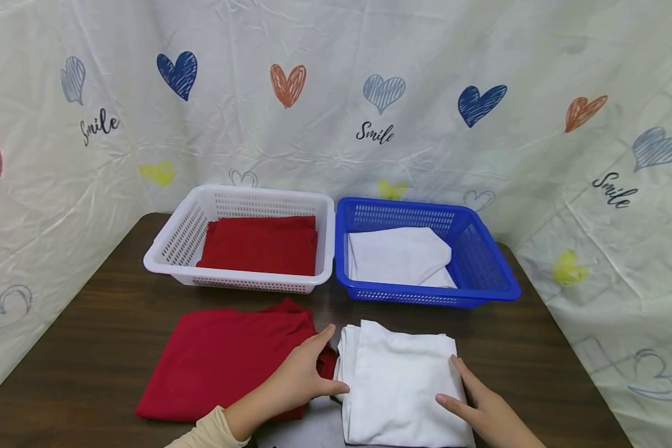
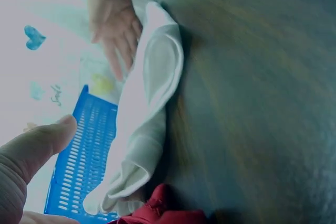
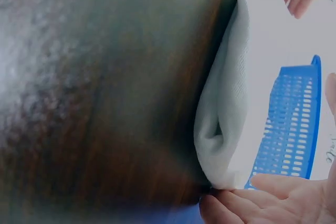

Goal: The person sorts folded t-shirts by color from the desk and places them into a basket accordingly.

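A folded white cloth [image 1: 403, 386] lies on the table in front of me, its layered folds showing in both wrist views. My left hand [image 1: 299, 373] is at its left side, thumb and fingers spread apart, the thumb tip overlapping the cloth's edge in the head view. At the right side is my right hand [image 1: 481, 407], with straight fingers along the edge and the thumb over the top face. In the right wrist view those fingers [image 3: 231, 208] meet the end of the fold. A folded red cloth [image 1: 229, 361] lies to the left, partly behind my left forearm.
Behind the cloths stand a white basket [image 1: 246, 277] holding folded red cloth [image 1: 263, 246] and a blue basket [image 1: 425, 295] holding folded white cloth [image 1: 394, 252]. Their rims are side by side. A curtain [image 1: 325, 143] printed with hearts hangs behind the dark wooden table [image 1: 89, 373].
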{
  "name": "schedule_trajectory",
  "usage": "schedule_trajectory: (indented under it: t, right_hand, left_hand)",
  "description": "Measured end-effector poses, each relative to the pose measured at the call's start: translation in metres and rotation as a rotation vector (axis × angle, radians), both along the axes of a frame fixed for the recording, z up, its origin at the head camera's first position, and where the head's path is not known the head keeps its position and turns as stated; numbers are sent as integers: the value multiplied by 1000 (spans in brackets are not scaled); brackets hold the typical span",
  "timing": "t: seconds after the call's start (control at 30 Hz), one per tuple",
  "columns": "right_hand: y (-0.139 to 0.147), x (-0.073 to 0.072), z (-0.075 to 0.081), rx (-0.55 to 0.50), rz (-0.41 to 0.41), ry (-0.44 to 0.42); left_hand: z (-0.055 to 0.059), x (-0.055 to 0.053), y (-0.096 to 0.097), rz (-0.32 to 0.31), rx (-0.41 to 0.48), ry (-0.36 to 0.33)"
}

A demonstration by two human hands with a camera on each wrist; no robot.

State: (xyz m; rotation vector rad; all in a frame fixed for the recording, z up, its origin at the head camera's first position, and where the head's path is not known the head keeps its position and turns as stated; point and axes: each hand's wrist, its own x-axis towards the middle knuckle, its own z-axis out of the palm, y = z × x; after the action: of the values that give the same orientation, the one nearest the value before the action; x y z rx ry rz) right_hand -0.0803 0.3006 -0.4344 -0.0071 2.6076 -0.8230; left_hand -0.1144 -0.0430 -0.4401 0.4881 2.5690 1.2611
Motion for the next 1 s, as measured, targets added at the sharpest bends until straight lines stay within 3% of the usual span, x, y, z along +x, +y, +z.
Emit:
schedule_trajectory:
  t: [0.23,0.33,0.5,0.57,0.7,1.0]
  right_hand:
    - [5,4,5,-170,-59,-56]
    - [7,5,8,-194,-104,-64]
    - [15,6,12,-124,-154,-65]
    - [17,5,13,-143,-174,-71]
    - [20,4,11,-248,-222,-102]
    - [36,-5,1,-526,-222,-210]
  left_hand:
    - [-1,1,0,0,185,-206]
    - [-1,2,0,-5,260,-275]
    - [-2,3,0,-18,350,-325]
    - [-1,2,1,-13,388,-346]
    - [-1,3,1,9,441,-400]
    - [-4,5,1,36,518,-484]
